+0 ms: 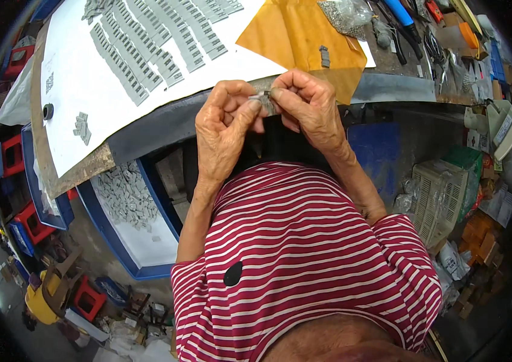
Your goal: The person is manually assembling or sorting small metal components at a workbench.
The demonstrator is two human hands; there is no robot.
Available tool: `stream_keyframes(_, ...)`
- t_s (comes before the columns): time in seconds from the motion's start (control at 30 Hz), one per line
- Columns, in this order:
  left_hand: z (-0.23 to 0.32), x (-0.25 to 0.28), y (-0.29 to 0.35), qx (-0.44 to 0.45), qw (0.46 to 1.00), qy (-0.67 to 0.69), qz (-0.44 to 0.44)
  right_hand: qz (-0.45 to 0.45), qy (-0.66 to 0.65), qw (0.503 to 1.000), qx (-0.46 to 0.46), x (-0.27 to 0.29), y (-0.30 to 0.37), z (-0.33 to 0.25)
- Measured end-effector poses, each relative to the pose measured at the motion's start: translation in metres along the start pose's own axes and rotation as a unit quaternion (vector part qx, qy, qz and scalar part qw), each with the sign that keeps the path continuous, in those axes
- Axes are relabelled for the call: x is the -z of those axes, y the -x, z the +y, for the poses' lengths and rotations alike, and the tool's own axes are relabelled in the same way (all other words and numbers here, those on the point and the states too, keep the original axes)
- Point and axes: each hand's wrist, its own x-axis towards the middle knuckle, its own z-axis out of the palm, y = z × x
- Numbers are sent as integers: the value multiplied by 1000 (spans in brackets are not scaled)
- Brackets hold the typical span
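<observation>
Close to the table's front edge, my left hand [224, 123] and my right hand [309, 101] meet fingertip to fingertip. Between them they pinch a small grey piece [260, 95], partly covered by the fingers; its exact kind is too small to make out. Beyond the hands, long rows of flat grey pieces with dark slots [141, 48] lie on a white sheet [69, 72]. A few similar grey pieces [325, 57] rest on a yellow-brown paper envelope [292, 36], just past my right hand. A small loose heap of grey pieces [82, 128] lies at the sheet's left.
Below the table's left end stands a blue tray [102, 232] holding many loose grey pieces. A black ring [48, 111] sits near the sheet's left edge. Pliers [398, 42], a blue-handled tool [399, 11] and a clear bag of small parts [345, 21] crowd the far right.
</observation>
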Motion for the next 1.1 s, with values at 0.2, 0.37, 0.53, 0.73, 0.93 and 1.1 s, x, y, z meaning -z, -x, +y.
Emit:
stream_keyframes(0.2,-7,-1,0,-60,995,-79,-6,1,69,996,59,2,1,3)
stream_keyframes(0.37,-12,-5,0,-45,998,-19,34,5,43,999,29,1,3,1)
stream_keyframes(0.53,-10,-3,2,-31,997,-44,46,14,63,997,46,3,3,3)
stream_keyframes(0.73,-11,0,3,-22,995,-96,34,2,97,994,43,9,1,11)
stream_keyframes(0.93,-13,0,3,-15,993,-117,21,-24,115,993,32,13,1,17)
stream_keyframes(1.1,-12,1,3,5,995,-102,11,-29,87,995,-27,13,1,12)
